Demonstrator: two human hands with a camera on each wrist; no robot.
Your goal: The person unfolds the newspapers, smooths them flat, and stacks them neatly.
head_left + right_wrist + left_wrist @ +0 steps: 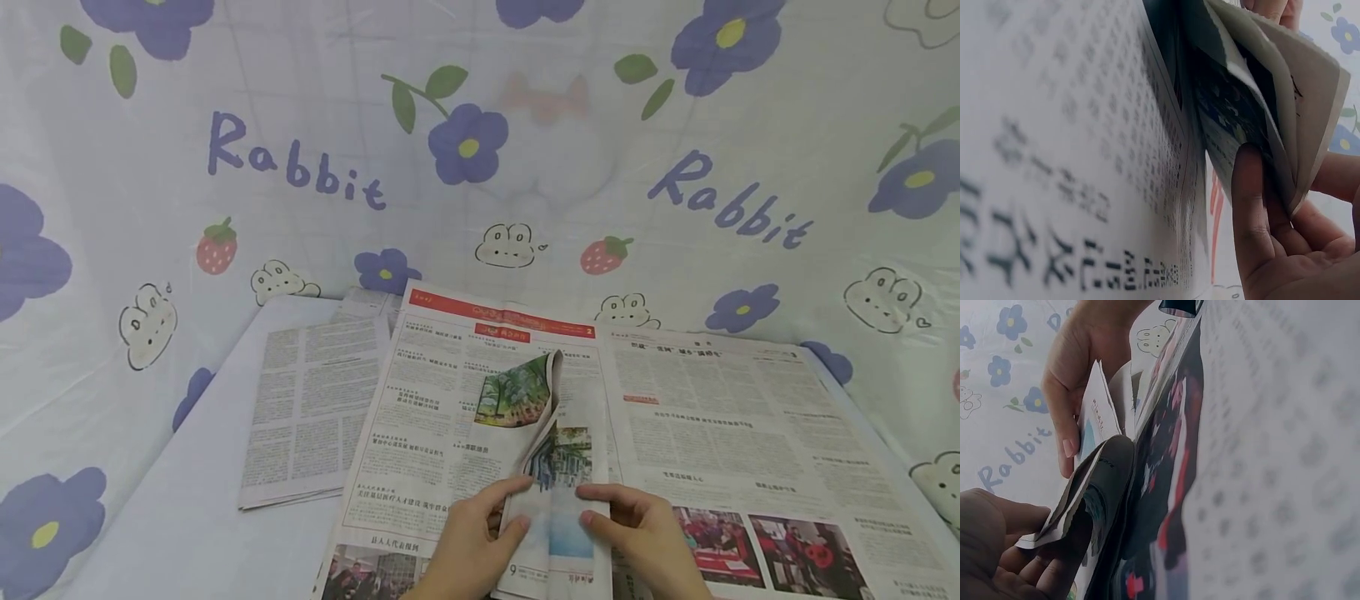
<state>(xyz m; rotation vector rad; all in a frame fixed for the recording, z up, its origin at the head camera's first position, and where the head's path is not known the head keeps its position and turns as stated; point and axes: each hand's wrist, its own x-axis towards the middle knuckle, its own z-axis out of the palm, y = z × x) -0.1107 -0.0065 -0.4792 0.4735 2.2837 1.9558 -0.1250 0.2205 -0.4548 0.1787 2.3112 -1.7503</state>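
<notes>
A narrow folded newspaper [551, 525] with colour pictures stands between my two hands, over a spread newspaper sheet. My left hand [480, 533] pinches its left edge between thumb and fingers; a flap near the top leans up and away to the left. On the opposite edge my right hand [637, 529] pinches with thumb and index finger. The left wrist view shows my left hand [1007, 550] gripping several layers, which bow open. Seen from the right wrist, the thumb and fingers of my right hand [1291, 250] hold the layered edge, with gaps between the layers.
Under the hands lies a spread newspaper [405, 417] with a red banner, and its other page [720, 425] reaches right. A smaller folded newspaper [307, 408] lies to the left on the white table [187, 500]. Behind hangs a rabbit-print curtain [555, 167].
</notes>
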